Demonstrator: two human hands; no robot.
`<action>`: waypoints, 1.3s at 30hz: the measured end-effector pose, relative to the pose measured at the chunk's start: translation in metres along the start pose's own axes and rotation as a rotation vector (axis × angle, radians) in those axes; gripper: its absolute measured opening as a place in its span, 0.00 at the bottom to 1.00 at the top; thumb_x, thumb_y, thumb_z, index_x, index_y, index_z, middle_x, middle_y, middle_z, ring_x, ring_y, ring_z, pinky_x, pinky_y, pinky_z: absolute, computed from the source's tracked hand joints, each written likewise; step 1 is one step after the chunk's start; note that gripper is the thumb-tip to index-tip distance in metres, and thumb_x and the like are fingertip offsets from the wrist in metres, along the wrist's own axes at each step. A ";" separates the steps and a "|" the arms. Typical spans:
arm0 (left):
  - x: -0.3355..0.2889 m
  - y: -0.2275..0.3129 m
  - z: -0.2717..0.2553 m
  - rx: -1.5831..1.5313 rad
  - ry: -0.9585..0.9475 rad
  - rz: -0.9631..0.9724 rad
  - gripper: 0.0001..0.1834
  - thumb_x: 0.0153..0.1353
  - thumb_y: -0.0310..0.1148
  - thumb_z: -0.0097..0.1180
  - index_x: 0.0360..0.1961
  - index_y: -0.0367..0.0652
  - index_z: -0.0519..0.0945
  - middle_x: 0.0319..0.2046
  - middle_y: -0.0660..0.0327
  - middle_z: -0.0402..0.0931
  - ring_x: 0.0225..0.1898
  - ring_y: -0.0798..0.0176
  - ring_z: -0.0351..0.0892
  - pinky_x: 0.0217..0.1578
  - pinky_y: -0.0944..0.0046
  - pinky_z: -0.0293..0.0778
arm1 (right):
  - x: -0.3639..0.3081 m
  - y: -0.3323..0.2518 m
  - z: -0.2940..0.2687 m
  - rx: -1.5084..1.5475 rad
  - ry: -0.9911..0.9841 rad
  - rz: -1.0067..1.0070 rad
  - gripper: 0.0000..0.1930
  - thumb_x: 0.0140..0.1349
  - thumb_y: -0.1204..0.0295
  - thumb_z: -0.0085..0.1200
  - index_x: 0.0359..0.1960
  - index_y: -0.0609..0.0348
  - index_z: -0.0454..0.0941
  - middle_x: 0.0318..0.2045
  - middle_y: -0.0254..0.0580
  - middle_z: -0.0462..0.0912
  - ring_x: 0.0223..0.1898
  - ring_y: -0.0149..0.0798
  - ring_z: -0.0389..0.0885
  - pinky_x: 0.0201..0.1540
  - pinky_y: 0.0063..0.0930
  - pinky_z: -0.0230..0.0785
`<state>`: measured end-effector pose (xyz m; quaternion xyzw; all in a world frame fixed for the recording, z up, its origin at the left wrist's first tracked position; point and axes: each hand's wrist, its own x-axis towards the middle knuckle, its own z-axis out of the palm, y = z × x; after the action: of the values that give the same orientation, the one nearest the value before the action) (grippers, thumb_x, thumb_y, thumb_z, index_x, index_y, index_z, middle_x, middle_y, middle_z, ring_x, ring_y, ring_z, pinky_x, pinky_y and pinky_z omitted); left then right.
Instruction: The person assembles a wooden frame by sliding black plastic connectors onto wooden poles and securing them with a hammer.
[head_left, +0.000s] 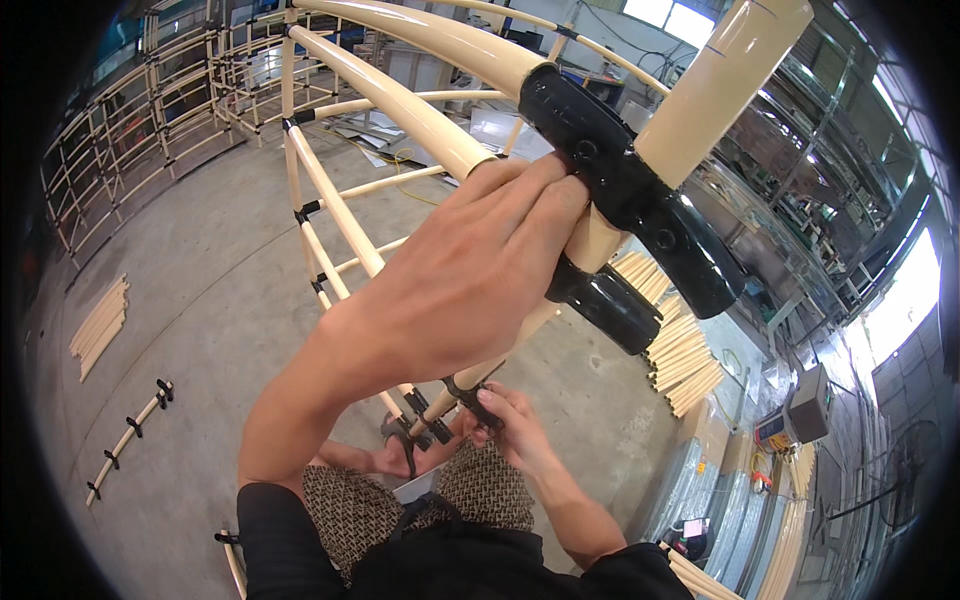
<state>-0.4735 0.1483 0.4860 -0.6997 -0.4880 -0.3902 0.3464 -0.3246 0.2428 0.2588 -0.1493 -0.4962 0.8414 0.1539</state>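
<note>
My left hand [450,265] is closed over the cream pipework of a tall frame, just below the upper black pipe joint [600,150]. Its fingertips are partly hidden against the upright pipe [720,85]. A second black pipe joint [615,308] sits on this upright under my hand. Farther down, my right hand [515,425] closes on a smaller black pipe joint [465,397] around the upright, its thumb pressed on the joint's side. Long cream rails [400,95] run from the upper joints toward the far left.
Cream-pipe racks [150,120] stand at the far left. Short pipes [100,325] and a pipe with black joints [130,430] lie on the concrete floor. Stacked pipes [685,360] lie at right, near wrapped long bundles [680,490]. Metal shelving [770,170] lines the right side.
</note>
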 end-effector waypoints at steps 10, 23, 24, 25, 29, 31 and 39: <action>0.003 -0.010 -0.001 0.009 -0.126 0.047 0.37 0.44 0.18 0.59 0.61 0.37 0.68 0.54 0.45 0.75 0.55 0.38 0.74 0.58 0.46 0.69 | 0.001 0.001 -0.014 0.062 0.061 0.114 0.16 0.68 0.59 0.58 0.43 0.59 0.74 0.24 0.36 0.74 0.23 0.30 0.73 0.19 0.21 0.60; 0.001 -0.021 0.000 0.118 -0.122 0.097 0.16 0.56 0.24 0.55 0.47 0.36 0.73 0.37 0.55 0.79 0.35 0.52 0.82 0.41 0.54 0.69 | -0.008 0.004 0.003 0.022 0.126 0.015 0.21 0.68 0.56 0.56 0.43 0.67 0.76 0.23 0.37 0.75 0.17 0.26 0.66 0.18 0.23 0.60; 0.000 -0.021 0.001 0.122 -0.119 0.085 0.16 0.55 0.24 0.55 0.46 0.36 0.73 0.36 0.55 0.79 0.34 0.52 0.82 0.40 0.54 0.69 | -0.010 -0.001 0.004 0.024 0.088 0.018 0.21 0.69 0.56 0.55 0.42 0.67 0.76 0.23 0.38 0.75 0.17 0.26 0.66 0.17 0.23 0.61; -0.003 -0.021 0.000 0.129 -0.120 0.074 0.15 0.55 0.24 0.55 0.46 0.36 0.73 0.36 0.56 0.79 0.33 0.52 0.82 0.39 0.54 0.68 | -0.009 -0.010 0.004 0.030 0.048 0.021 0.20 0.69 0.56 0.55 0.42 0.67 0.76 0.23 0.39 0.75 0.16 0.26 0.67 0.17 0.23 0.63; -0.002 -0.021 0.002 0.143 -0.103 0.076 0.15 0.55 0.23 0.55 0.45 0.37 0.73 0.35 0.55 0.79 0.32 0.52 0.81 0.38 0.55 0.68 | 0.000 -0.032 -0.005 -0.077 0.014 0.042 0.19 0.70 0.58 0.53 0.40 0.68 0.77 0.21 0.39 0.75 0.14 0.26 0.67 0.16 0.22 0.65; 0.000 -0.023 0.003 0.140 -0.116 0.079 0.15 0.55 0.23 0.55 0.45 0.38 0.73 0.35 0.56 0.79 0.33 0.52 0.81 0.39 0.55 0.67 | -0.002 -0.038 0.000 -0.123 0.052 0.059 0.19 0.71 0.59 0.52 0.40 0.68 0.76 0.20 0.39 0.75 0.13 0.26 0.66 0.15 0.22 0.64; -0.002 -0.028 0.003 0.047 -0.095 0.063 0.29 0.51 0.25 0.62 0.57 0.43 0.73 0.41 0.56 0.80 0.38 0.52 0.80 0.52 0.54 0.67 | 0.000 -0.041 0.004 -0.119 0.068 0.108 0.16 0.72 0.62 0.49 0.41 0.67 0.75 0.18 0.35 0.70 0.12 0.23 0.59 0.14 0.22 0.59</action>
<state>-0.4997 0.1580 0.4858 -0.7242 -0.4907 -0.3336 0.3513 -0.3215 0.2583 0.2972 -0.2129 -0.5309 0.8120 0.1160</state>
